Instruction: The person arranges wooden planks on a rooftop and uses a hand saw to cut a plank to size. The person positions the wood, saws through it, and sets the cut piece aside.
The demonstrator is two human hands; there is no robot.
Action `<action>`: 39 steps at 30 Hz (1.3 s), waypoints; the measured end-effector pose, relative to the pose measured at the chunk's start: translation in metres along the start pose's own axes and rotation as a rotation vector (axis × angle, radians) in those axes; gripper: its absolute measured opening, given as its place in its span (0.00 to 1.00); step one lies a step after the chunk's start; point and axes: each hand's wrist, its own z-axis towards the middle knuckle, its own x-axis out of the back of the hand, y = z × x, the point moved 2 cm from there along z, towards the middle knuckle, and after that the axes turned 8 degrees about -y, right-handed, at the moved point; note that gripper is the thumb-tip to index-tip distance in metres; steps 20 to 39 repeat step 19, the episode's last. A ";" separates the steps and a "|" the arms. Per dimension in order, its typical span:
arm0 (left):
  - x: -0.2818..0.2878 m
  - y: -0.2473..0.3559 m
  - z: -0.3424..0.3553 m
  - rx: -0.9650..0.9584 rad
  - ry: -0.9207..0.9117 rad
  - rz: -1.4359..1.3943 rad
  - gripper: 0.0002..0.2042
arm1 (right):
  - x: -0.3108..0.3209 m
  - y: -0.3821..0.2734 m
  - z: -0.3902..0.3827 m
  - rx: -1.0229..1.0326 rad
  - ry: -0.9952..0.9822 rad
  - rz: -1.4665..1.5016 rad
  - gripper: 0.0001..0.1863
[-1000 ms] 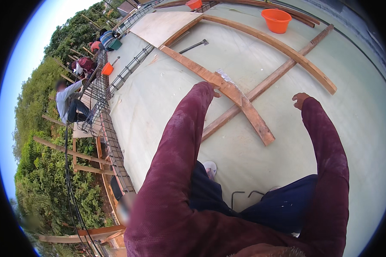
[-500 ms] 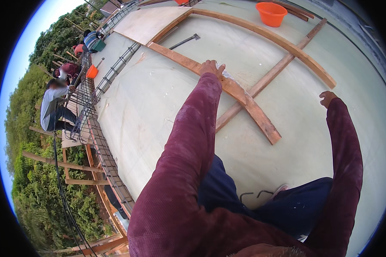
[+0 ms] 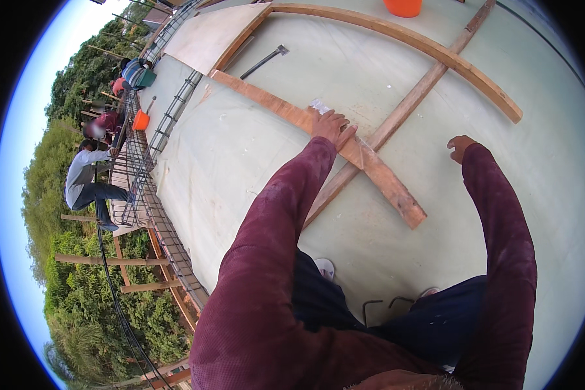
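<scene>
A long wooden plank [image 3: 393,185] lies slanting on the pale sheeted surface, crossing over a thinner wooden batten [image 3: 406,110]. My left hand [image 3: 331,127] rests on this plank just short of the crossing, its fingers spread over the wood. By its fingertips lies a crumpled clear plastic scrap [image 3: 318,105]. My right hand [image 3: 460,148] hovers right of the plank's near end with fingers loosely bent and nothing in them. Farther off, another long plank [image 3: 465,67], curved by the lens, crosses the batten. A plywood panel [image 3: 218,36] meets both planks at the far left.
A hammer-like tool [image 3: 264,62] lies beyond the plank. An orange tub [image 3: 403,6] stands at the far edge. Rebar cages [image 3: 175,107] run along the left side, where several people work, one in a pale shirt [image 3: 88,166]. Bent metal rods [image 3: 370,309] stick up near my feet.
My left hand has shifted along the plank toward the crossing, and the plastic scrap now shows beyond its fingers. My right hand has moved left. The whole view has tilted slightly.
</scene>
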 end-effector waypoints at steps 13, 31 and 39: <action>-0.002 0.000 0.002 -0.012 -0.011 0.019 0.22 | -0.002 0.006 0.001 -0.031 -0.001 0.052 0.25; 0.011 0.003 0.000 0.082 -0.120 0.042 0.23 | 0.018 0.021 -0.027 -0.084 0.056 0.010 0.24; 0.011 0.003 0.000 0.082 -0.120 0.042 0.23 | 0.018 0.021 -0.027 -0.084 0.056 0.010 0.24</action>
